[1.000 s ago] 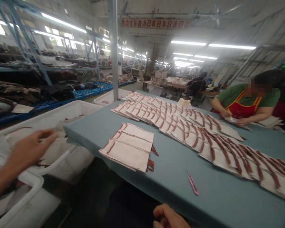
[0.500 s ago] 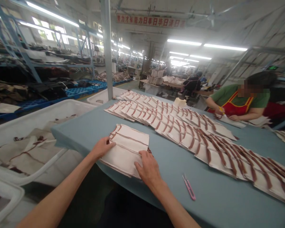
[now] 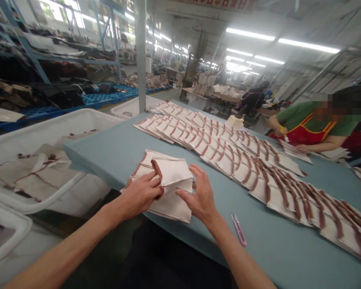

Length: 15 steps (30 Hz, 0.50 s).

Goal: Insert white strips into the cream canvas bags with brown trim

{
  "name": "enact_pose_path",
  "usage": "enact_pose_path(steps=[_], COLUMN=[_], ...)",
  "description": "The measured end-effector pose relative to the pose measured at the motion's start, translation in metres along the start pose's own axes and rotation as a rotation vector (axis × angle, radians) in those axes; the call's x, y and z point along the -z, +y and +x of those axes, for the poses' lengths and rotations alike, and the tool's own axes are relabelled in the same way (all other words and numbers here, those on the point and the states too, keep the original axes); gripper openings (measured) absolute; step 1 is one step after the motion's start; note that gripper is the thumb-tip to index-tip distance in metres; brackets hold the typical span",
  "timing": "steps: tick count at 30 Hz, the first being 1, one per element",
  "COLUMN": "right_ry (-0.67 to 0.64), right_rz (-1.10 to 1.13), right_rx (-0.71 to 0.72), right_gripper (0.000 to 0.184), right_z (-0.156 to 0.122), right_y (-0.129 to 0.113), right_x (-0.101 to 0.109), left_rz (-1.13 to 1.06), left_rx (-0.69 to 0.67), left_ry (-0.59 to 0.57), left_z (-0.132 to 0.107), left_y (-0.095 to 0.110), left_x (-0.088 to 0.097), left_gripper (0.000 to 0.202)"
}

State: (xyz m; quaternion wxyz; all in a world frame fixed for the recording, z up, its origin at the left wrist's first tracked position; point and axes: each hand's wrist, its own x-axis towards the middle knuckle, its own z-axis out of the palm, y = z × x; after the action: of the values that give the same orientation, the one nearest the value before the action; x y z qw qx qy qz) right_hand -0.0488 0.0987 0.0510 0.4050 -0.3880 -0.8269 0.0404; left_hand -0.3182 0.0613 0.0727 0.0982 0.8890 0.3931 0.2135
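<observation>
A small stack of cream cloth pouches (image 3: pixel 168 202) with brown trim lies at the near edge of the blue-grey table (image 3: pixel 117 148). The top pouch (image 3: pixel 173 172) is lifted and bent upward. My left hand (image 3: pixel 142 194) grips its left, brown-edged side with fingers curled. My right hand (image 3: pixel 201 196) holds its right side, thumb in front and fingers behind. Long overlapping rows of the same pouches (image 3: pixel 243 160) stretch across the table beyond my hands.
Pink thread snips (image 3: pixel 238 229) lie on the table right of my right hand. White tubs (image 3: pixel 27 136) with loose pouches stand at the left. A person in a green shirt and red apron (image 3: pixel 313 128) works at the far right. A steel post (image 3: pixel 141 56) rises behind the table.
My left hand came over from the tub to the stack and my right hand rose onto it. Both hands have now lifted and bent the top pouch.
</observation>
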Motion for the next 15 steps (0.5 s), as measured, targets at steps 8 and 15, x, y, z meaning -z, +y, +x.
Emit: enact_pose_path(steps=[8, 15], right_ry=[-0.426, -0.515], right_rz=[-0.051, -0.132], right_rx=[0.186, 0.145], right_gripper=[0.080, 0.031], right_z=[0.050, 0.001], right_y=[0.009, -0.014], right_x=[0.038, 0.054], left_rz=[-0.020, -0.220], left_rx=[-0.110, 0.208], left_ry=[-0.095, -0.139], left_z=[-0.020, -0.062], left_y=[-0.010, -0.052], left_x=[-0.017, -0.005], left_gripper=[0.030, 0.068])
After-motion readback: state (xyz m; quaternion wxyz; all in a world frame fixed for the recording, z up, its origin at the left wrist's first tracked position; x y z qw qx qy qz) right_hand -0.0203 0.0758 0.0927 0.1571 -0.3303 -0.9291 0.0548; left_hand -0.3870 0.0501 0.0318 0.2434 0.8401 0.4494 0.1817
